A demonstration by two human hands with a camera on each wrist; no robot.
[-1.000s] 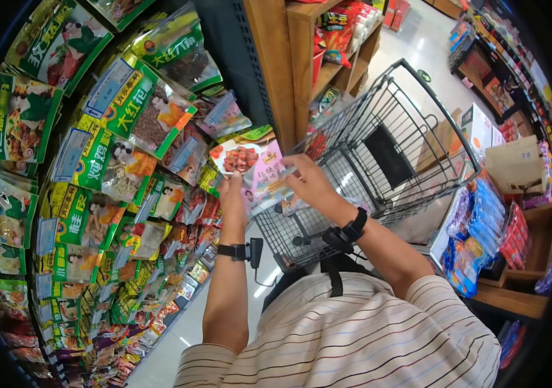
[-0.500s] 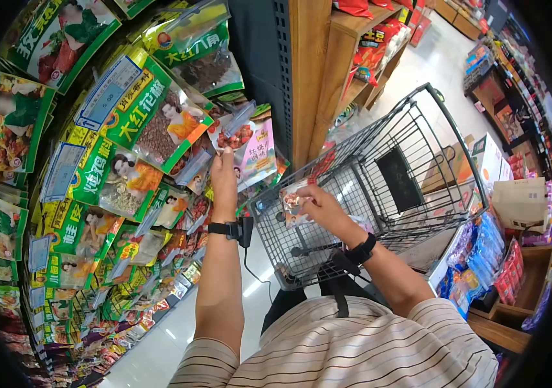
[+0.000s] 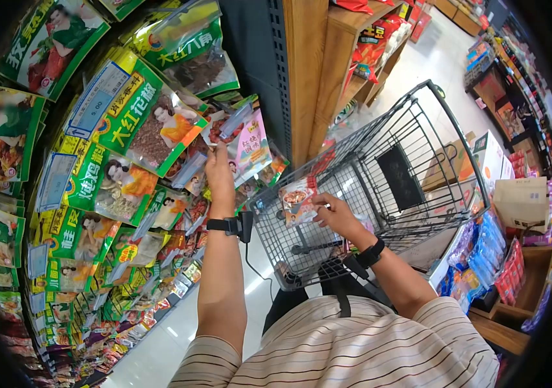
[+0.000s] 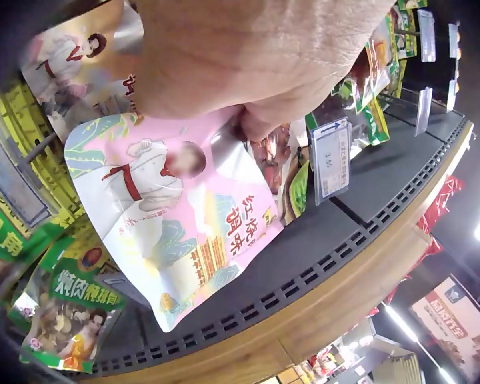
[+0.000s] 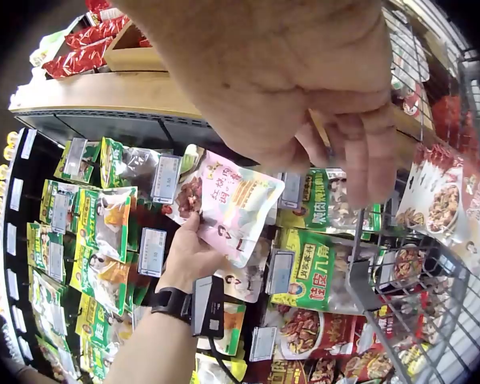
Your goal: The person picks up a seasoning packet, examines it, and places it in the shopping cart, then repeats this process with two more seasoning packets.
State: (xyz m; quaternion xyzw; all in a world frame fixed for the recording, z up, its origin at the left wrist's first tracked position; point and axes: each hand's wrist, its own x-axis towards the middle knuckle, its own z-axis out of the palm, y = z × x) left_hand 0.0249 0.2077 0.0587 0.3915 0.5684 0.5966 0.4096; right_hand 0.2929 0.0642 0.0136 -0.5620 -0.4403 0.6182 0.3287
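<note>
A pink seasoning packet [image 3: 250, 145] with a dish picture is against the hanging rack, and my left hand [image 3: 221, 176] pinches its edge with thumb and fingers. In the left wrist view that hand [image 4: 256, 64] covers the top of the pink packet [image 4: 172, 208]. My right hand [image 3: 337, 216] is over the near end of the shopping cart [image 3: 400, 174], fingers loosely bent and holding nothing. Just left of its fingertips, a packet with a bowl picture [image 3: 297, 202] stands out at the cart's side. The right wrist view shows this packet [image 5: 448, 200] beside the loose fingers.
Rows of green seasoning packets [image 3: 150, 119] hang on the left with price tags [image 3: 100, 97]. A wooden shelf post [image 3: 303, 71] rises behind the left hand. Red snack bags [image 3: 376, 48] fill the wooden shelf beyond, and blue packs [image 3: 483, 226] lie right of the cart.
Both hands were on the pink packet; my left hand has moved it to the rack. My right hand has come away toward the cart and let go of the bowl-picture packet.
</note>
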